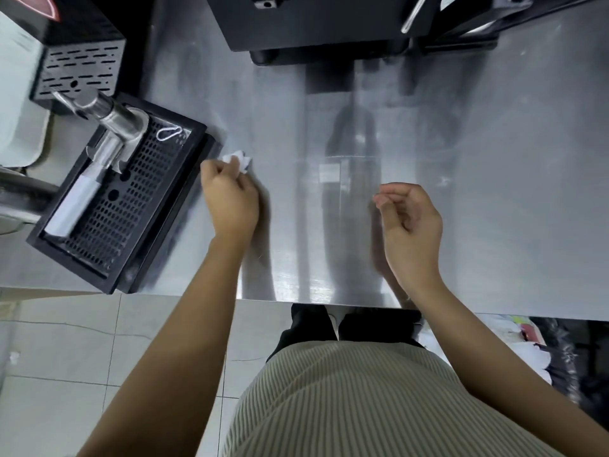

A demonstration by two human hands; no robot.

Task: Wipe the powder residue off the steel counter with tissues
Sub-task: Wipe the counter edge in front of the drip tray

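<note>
Tissue (238, 160), white and crumpled, is pinched in the curled fingers of the left hand (229, 201), low on the brushed steel surface (510, 159) just beside a black perforated drip tray (155, 192). The right hand (412, 222) hovers well apart, fingers loosely curled, holding nothing.

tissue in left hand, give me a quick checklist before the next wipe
1. Tissue pinched in the left hand: ok.
2. Tissue touching the counter: cannot tell.
3. Right hand free, holding nothing: ok.
4. Gap between tissue and tray: ok, though narrow.
5. Residue on the counter: cannot tell, glare and blur hide it.
</note>
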